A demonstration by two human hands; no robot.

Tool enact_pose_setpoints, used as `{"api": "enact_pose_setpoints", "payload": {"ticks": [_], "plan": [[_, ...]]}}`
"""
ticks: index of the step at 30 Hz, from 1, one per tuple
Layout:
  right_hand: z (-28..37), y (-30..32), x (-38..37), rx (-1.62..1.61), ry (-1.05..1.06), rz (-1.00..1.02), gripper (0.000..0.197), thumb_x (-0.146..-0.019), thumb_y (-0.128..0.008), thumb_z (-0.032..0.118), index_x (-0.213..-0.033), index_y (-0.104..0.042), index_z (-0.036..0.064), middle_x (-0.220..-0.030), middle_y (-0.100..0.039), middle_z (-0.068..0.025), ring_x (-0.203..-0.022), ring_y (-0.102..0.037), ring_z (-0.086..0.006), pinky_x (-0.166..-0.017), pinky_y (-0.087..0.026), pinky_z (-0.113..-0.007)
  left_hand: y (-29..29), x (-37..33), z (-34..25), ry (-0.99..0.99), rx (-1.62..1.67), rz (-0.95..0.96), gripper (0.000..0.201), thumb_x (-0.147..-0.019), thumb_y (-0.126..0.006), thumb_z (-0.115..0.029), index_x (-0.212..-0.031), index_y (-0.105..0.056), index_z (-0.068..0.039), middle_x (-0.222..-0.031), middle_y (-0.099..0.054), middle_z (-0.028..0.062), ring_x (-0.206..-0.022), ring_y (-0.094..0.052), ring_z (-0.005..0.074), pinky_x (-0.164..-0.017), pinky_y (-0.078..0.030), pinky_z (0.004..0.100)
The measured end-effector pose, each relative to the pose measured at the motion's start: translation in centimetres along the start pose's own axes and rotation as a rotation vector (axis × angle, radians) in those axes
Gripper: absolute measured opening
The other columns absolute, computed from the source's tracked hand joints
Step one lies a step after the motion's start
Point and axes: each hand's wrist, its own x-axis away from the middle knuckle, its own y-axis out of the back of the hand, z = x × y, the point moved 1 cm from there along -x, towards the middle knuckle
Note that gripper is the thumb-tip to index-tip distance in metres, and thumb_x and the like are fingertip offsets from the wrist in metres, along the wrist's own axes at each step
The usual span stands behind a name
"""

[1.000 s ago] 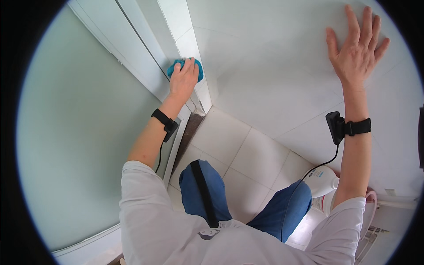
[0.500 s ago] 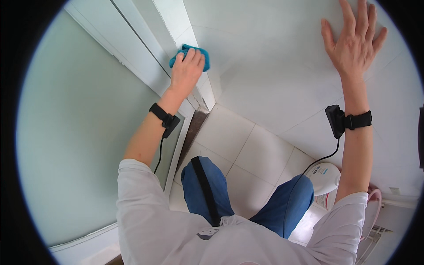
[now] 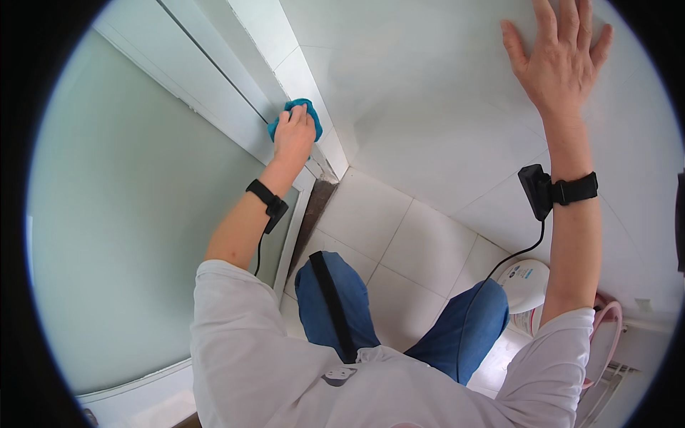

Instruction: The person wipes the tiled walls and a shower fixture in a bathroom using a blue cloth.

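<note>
A teal cloth (image 3: 309,114) is bunched under my left hand (image 3: 293,137), whose fingers close over it. Both press on the white tiled edge (image 3: 296,75) beside the door frame, a little above its chipped foot. Up at the right, my right hand (image 3: 560,64) lies flat on the pale wall (image 3: 428,93) with its fingers spread and nothing in them. Each forearm carries a black strap with a small black device; a cable hangs from each.
A frosted glass door panel (image 3: 143,228) in a white frame (image 3: 207,107) fills the left side. White floor tiles (image 3: 399,242) lie below. By my right knee stands a white tub (image 3: 524,282), with a pink-rimmed basin (image 3: 608,335) and a metal rack (image 3: 617,371) farther right.
My left hand has slid the teal cloth down along the tiled edge and slightly left. The right hand stays on the wall, shifted a little up and left in view.
</note>
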Motion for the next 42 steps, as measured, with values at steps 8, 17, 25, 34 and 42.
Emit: {"api": "enact_pose_setpoints", "payload": {"ticks": [8, 17, 25, 34, 42], "plan": [[-0.1, 0.2, -0.4, 0.023, -0.005, 0.002, 0.073, -0.079, -0.067, 0.025, -0.146, -0.037, 0.0157, -0.159, -0.024, -0.0151, -0.148, -0.018, -0.0332, -0.12, -0.009, -0.057, 1.7, -1.8, -0.8, 0.151, 0.251, -0.152, 0.024, -0.077, -0.065, -0.011, -0.101, -0.067, -0.007, -0.108, -0.066, 0.0073, -0.105, -0.053, 0.0226, -0.083, -0.038, 0.0368], [1.9, 2.8, -1.5, -0.267, -0.2, 0.166, 0.06, -0.083, -0.065, 0.042, -0.139, -0.05, 0.0256, -0.155, -0.034, -0.0082, -0.145, -0.028, -0.0288, -0.117, -0.009, -0.057, 5.4, -5.0, 2.3, 0.882, 2.251, -0.842, 0.044, -0.093, -0.055, -0.001, -0.135, -0.043, 0.0, -0.12, -0.059, 0.013, -0.111, -0.057, 0.021, -0.096, -0.045, 0.0344], [1.7, 3.5, -2.2, -0.261, -0.183, 0.165, 0.057, -0.086, -0.058, 0.041, -0.137, -0.051, 0.0164, -0.153, -0.038, -0.0127, -0.145, -0.029, -0.0309, -0.118, -0.007, -0.055, 24.4, -13.2, 0.2, 0.439, 1.211, -1.32, 0.044, -0.094, -0.056, -0.03, -0.134, -0.053, -0.012, -0.148, -0.042, 0.0137, -0.143, -0.026, 0.0393, -0.109, -0.014, 0.0672], [0.9, 2.8, -0.8, -0.507, -0.185, 0.015, 0.057, -0.082, -0.064, 0.019, -0.134, -0.041, 0.0109, -0.151, -0.038, -0.0207, -0.143, -0.033, -0.0374, -0.118, -0.009, -0.056, 27.3, -17.3, 10.1, 0.383, 0.763, -1.432, 0.044, -0.093, -0.057, -0.04, -0.121, -0.057, -0.005, -0.147, -0.045, 0.0118, -0.137, -0.036, 0.0402, -0.107, -0.026, 0.064], [0.3, 2.5, -0.5, -0.826, -0.199, -0.114, 0.052, -0.088, -0.058, 0.023, -0.137, -0.04, 0.0127, -0.153, -0.033, -0.0207, -0.144, -0.027, -0.0407, -0.118, -0.011, -0.056, 25.4, -19.0, 6.5, 0.464, 1.058, -1.417, 0.041, -0.094, -0.054, -0.039, -0.121, -0.056, -0.008, -0.153, -0.037, 0.0161, -0.138, -0.027, 0.0503, -0.105, -0.018, 0.0732]]}}
